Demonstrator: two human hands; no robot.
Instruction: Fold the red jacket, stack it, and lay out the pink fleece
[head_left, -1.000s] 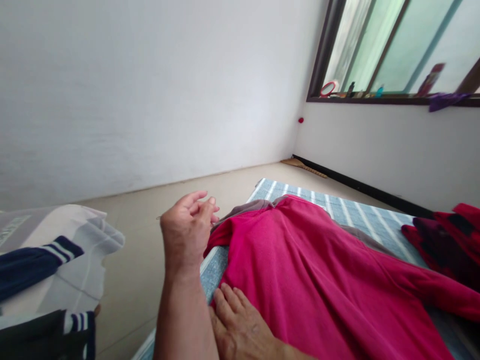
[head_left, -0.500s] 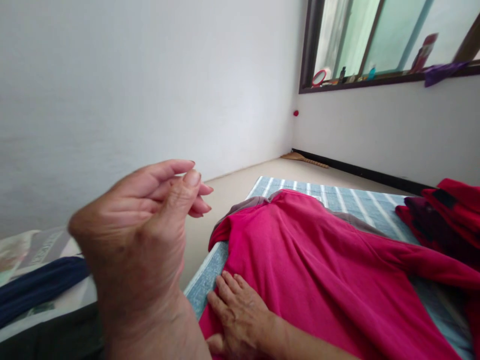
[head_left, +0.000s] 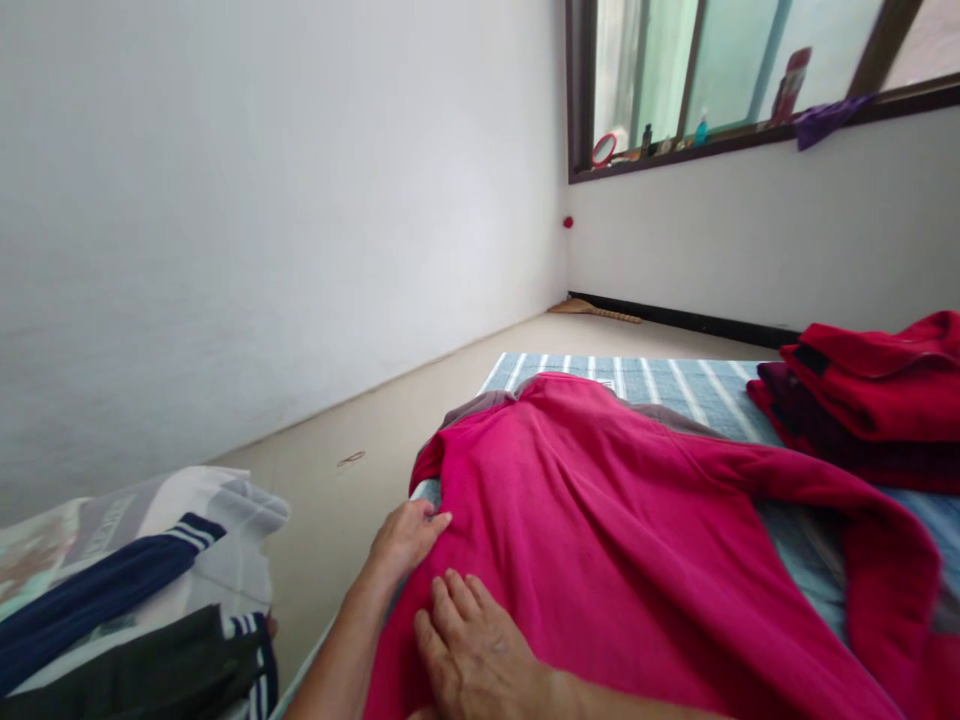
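A bright pink long-sleeved top (head_left: pixel 592 520) lies spread on the blue-and-white striped bedding (head_left: pixel 802 560), with one sleeve bent out to the right. Grey cloth (head_left: pixel 480 403) shows at its far edge. My left hand (head_left: pixel 405 540) is at the top's left edge, its fingers closed on the fabric and partly hidden, the thumb resting over the pink cloth. Just nearer to me, my right hand (head_left: pixel 480 640) lies flat on the top, palm down with fingers stretched out.
Folded red and dark clothes (head_left: pixel 877 400) are stacked at the right. On the left, navy and dark garments with striped cuffs (head_left: pixel 135 580) rest on pale cloth. A broom-like object (head_left: pixel 592 310) lies in the far corner, below a window sill with small bottles and a mirror (head_left: pixel 604 150).
My left hand has come down from its raised, pinched pose in front of the camera to the top's left edge. My right hand stays on the fabric. The view has shifted slightly right.
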